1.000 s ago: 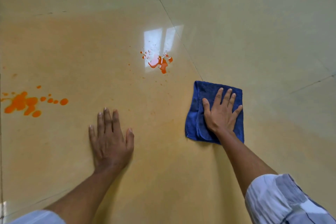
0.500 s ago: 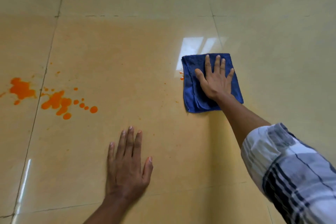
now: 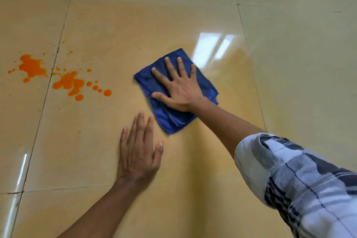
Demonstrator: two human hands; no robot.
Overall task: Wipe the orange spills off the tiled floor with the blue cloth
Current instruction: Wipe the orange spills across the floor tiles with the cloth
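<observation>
A folded blue cloth [image 3: 170, 118] lies flat on the glossy beige tiled floor [image 3: 289, 63]. My right hand [image 3: 179, 87] presses down on it with fingers spread. My left hand [image 3: 138, 152] rests flat on the floor just below and left of the cloth, fingers together, holding nothing. An orange spill [image 3: 67, 83] of blotches and drops sits to the left of the cloth, with a second blotch [image 3: 31, 67] beyond a tile joint. A gap of bare tile separates the cloth from the nearest drop.
A window reflection [image 3: 210, 48] shines on the floor just right of the cloth. Dark grout lines [image 3: 56, 56] cross the floor. My checked sleeve [image 3: 301, 179] fills the lower right corner.
My right hand has slid the cloth leftward and nearer, turning it, over where the small orange spill near the reflection was; that spill no longer shows. The view has shifted.
</observation>
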